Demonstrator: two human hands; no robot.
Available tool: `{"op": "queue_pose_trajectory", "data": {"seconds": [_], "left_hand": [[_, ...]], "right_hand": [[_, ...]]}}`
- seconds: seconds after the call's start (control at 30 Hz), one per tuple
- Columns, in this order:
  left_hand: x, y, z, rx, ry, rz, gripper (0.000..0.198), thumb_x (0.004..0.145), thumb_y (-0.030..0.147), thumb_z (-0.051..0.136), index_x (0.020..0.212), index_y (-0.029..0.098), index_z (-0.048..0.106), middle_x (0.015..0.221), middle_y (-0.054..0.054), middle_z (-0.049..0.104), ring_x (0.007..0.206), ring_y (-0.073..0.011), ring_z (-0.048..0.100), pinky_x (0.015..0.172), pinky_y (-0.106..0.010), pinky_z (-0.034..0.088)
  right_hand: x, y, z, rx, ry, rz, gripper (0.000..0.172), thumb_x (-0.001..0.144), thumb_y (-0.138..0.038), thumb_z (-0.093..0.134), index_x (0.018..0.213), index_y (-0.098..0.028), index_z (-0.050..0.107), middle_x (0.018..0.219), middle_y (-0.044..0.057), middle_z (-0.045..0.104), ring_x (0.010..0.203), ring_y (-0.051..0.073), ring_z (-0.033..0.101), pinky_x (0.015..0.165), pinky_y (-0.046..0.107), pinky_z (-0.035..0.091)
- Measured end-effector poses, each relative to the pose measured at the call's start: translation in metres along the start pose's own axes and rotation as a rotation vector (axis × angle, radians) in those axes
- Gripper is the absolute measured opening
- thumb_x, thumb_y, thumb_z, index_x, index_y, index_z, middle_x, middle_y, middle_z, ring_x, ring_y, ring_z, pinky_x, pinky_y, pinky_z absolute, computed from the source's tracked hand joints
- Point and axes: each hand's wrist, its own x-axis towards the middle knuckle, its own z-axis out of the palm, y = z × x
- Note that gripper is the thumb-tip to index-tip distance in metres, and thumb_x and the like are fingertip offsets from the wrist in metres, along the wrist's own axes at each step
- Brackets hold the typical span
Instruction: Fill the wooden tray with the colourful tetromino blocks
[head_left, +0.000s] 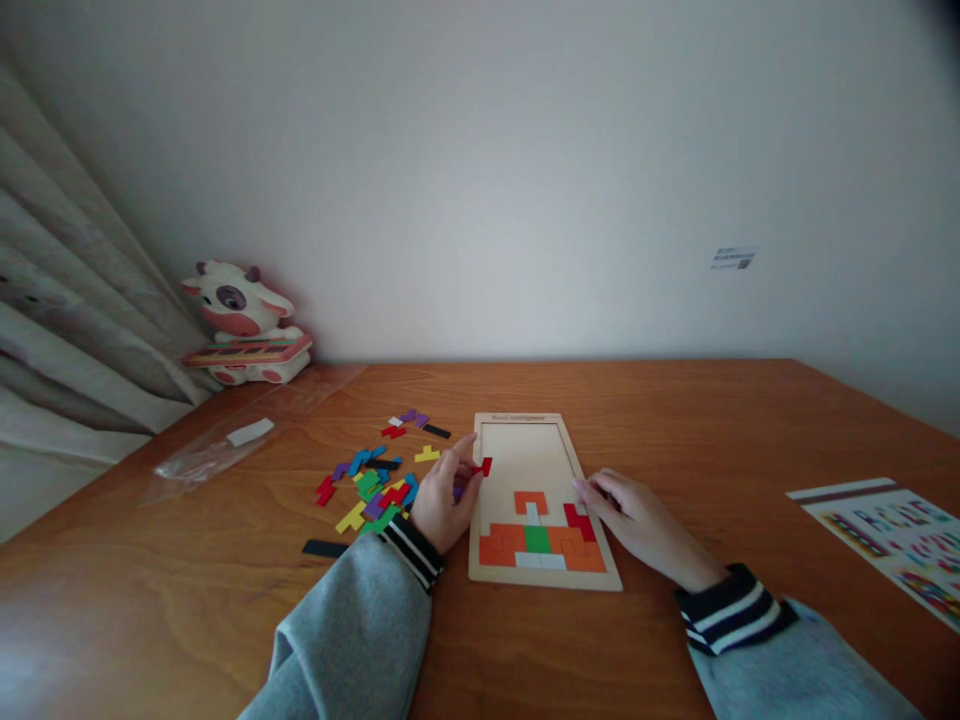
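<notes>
A wooden puzzle tray lies on the table in front of me, its lower rows filled with orange, green, white and red pieces. My left hand pinches a small red piece at the tray's left edge. A purple piece shows under its fingers. My right hand rests on the tray's right edge, fingers curled beside a red piece set in the tray. A pile of loose coloured pieces lies just left of my left hand.
A clear plastic bag lies at the left of the table. A cow toy stands in the far left corner by a curtain. A printed sheet lies at the right edge. A black piece sits apart near my left sleeve.
</notes>
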Motion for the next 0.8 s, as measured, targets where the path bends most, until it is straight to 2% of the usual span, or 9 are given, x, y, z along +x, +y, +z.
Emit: {"op": "queue_pose_trajectory", "data": {"seconds": [0.1,0.23,0.43,0.6,0.7,0.8], "left_hand": [[0.0006,-0.0013,-0.0011,-0.021,0.034,0.009,0.045,0.092,0.021,0.053,0.137,0.021,0.047,0.095,-0.005,0.063,0.081,-0.0143,0.064,0.076,-0.026,0.058],[0.0020,0.0009,-0.0054,0.034,-0.027,0.050,0.020,0.092,0.024,0.056,0.107,0.019,0.068,0.092,-0.007,0.068,0.085,-0.0178,0.065,0.081,-0.030,0.055],[-0.0006,0.0042,-0.0066,0.071,-0.090,-0.058,0.017,0.088,0.030,0.062,0.095,0.020,0.074,0.081,-0.004,0.073,0.066,-0.0149,0.064,0.061,-0.025,0.052],[-0.0025,0.0043,-0.0063,0.137,-0.152,-0.114,0.015,0.085,0.033,0.067,0.087,0.023,0.077,0.072,0.000,0.074,0.057,-0.0132,0.062,0.056,-0.023,0.049],[-0.0013,0.0035,-0.0063,0.192,-0.178,-0.047,0.015,0.084,0.034,0.068,0.080,0.023,0.077,0.072,-0.001,0.073,0.065,-0.0151,0.064,0.066,-0.026,0.050],[-0.0002,0.0024,-0.0061,0.216,-0.170,0.035,0.009,0.079,0.030,0.073,0.078,0.022,0.075,0.083,-0.002,0.074,0.081,-0.0190,0.066,0.081,-0.031,0.049]], "right_hand": [[-0.0001,-0.0021,0.0009,-0.021,0.016,0.001,0.044,0.098,-0.052,0.037,0.073,-0.022,0.057,0.072,0.002,0.059,0.066,0.018,0.055,0.064,0.031,0.044],[-0.0003,-0.0035,0.0011,-0.033,0.029,-0.013,0.043,0.098,-0.051,0.037,0.074,-0.022,0.059,0.075,0.003,0.060,0.068,0.018,0.056,0.066,0.032,0.044],[-0.0007,-0.0010,0.0016,-0.048,0.014,-0.022,0.041,0.098,-0.050,0.037,0.077,-0.022,0.059,0.078,0.003,0.059,0.071,0.018,0.057,0.067,0.032,0.044],[-0.0006,0.0015,0.0030,-0.051,0.008,-0.022,0.040,0.098,-0.050,0.038,0.078,-0.022,0.059,0.078,0.003,0.059,0.070,0.018,0.057,0.066,0.032,0.044],[-0.0008,0.0021,0.0037,-0.051,0.009,-0.025,0.039,0.098,-0.050,0.039,0.080,-0.022,0.059,0.078,0.003,0.059,0.070,0.018,0.057,0.066,0.033,0.044],[-0.0011,0.0018,0.0037,-0.049,0.004,-0.032,0.038,0.098,-0.049,0.039,0.081,-0.022,0.059,0.078,0.003,0.058,0.070,0.018,0.056,0.065,0.033,0.044]]}}
